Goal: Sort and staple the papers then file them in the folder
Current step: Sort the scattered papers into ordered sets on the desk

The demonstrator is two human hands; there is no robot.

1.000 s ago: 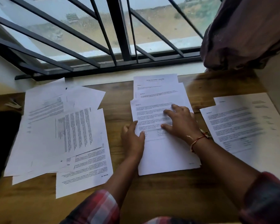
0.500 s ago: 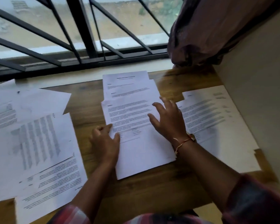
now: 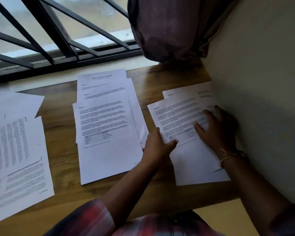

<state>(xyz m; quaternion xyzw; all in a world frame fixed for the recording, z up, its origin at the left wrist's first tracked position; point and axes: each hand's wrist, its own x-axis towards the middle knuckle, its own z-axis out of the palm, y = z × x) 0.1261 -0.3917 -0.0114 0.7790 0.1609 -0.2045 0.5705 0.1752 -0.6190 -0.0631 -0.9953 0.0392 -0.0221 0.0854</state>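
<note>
Right pile of papers [image 3: 180, 114] flat on tabletop [image 3: 61, 116], against the wall [image 3: 262, 82], well apart from middle pile [image 3: 107, 133]. Right hand [image 3: 216, 132] pressed flat on it, fingers [image 3: 200, 127] straight and spread. Left hand [image 3: 157, 145] at pile's left edge, thumb over top sheet; whether fingers pinch it, cannot tell.

White sheets [image 3: 177, 113] printed in grey-black text under the right hand [image 3: 216, 132], on a honey-brown wood-grain table [image 3: 61, 120]. Behind the left hand [image 3: 157, 145], a red-and-grey plaid sleeve [image 3: 92, 217]. Past the hands, a dusky mauve curtain [image 3: 169, 28] and black window bars [image 3: 54, 31].
</note>
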